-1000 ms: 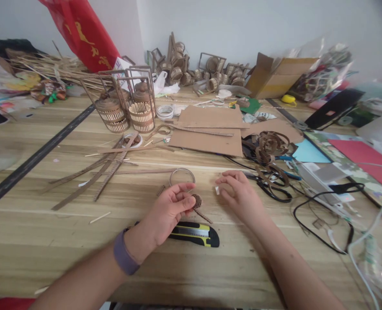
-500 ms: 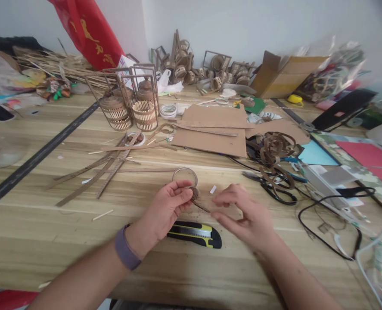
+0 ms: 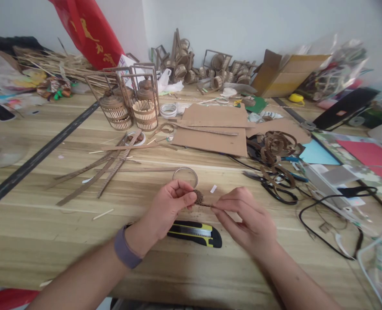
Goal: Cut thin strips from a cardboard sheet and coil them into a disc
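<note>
My left hand (image 3: pixel 169 209) pinches a small brown coil of rolled corrugated cardboard strip (image 3: pixel 197 197) just above the wooden table. My right hand (image 3: pixel 245 215) pinches the loose tail of that same strip (image 3: pixel 206 204), right beside the coil. A purple band sits on my left wrist. A thin metal ring (image 3: pixel 185 176) lies on the table just beyond my left fingers. A black and yellow utility knife (image 3: pixel 195 233) lies below both hands. A tiny white scrap (image 3: pixel 213 188) rests between the ring and my right hand.
Long cardboard strips (image 3: pixel 103 168) lie to the left. Woven lantern-like models in frames (image 3: pixel 128 107) stand behind them. Flat cardboard sheets (image 3: pixel 212 129), curled strips (image 3: pixel 274 146), black scissors (image 3: pixel 274 189) and a black cable (image 3: pixel 333 219) fill the right side. A dark ruler (image 3: pixel 35 159) runs diagonally at left.
My right hand came in from the right and closed on the tail of the strip. My left hand stayed put, holding the coil.
</note>
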Demonstrator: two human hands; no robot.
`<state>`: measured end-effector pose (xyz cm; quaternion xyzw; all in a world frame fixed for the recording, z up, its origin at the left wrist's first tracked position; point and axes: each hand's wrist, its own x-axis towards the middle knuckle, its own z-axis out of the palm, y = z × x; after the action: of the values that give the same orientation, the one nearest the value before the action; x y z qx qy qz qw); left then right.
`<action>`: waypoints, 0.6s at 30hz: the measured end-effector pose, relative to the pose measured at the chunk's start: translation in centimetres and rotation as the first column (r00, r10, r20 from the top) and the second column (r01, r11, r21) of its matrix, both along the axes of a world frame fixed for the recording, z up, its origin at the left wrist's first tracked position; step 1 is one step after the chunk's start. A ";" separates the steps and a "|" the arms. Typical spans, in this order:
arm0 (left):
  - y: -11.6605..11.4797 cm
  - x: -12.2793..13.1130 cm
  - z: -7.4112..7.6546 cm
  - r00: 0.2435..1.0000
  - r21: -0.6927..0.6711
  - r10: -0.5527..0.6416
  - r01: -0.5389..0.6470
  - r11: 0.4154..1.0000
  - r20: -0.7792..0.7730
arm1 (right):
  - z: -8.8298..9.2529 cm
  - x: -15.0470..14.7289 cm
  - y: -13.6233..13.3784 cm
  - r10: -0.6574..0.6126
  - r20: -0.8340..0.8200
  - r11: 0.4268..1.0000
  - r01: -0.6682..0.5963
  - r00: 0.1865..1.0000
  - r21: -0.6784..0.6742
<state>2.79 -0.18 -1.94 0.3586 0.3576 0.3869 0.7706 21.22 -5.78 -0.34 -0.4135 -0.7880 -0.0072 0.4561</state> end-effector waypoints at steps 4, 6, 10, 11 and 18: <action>-0.2 0.0 -0.1 0.996 0.093 -0.034 0.041 0.995 -0.081 | 0.0 0.1 0.1 -0.012 -0.016 1.000 0.012 1.000 -0.018; -0.2 0.0 -0.1 0.994 0.119 -0.050 0.061 0.991 -0.092 | 0.0 0.2 0.1 -0.013 -0.027 0.999 0.012 1.000 -0.035; -0.2 -0.2 0.3 0.990 0.185 -0.092 0.110 0.977 -0.106 | 0.0 0.3 0.1 -0.005 -0.042 0.996 0.002 0.999 -0.085; -0.2 -0.2 0.4 0.988 0.201 -0.099 0.121 0.972 -0.114 | 0.0 0.3 0.1 -0.001 -0.045 0.995 -0.003 0.999 -0.099; -0.3 -0.7 0.7 0.978 0.335 -0.108 0.163 0.928 -0.177 | -0.1 0.5 0.1 0.037 -0.081 0.977 -0.053 0.996 -0.205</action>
<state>2.12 -0.51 -1.28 0.5422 0.3167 0.3605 0.6897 21.72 -5.67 -0.47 -0.4408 -0.7755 0.1008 0.4406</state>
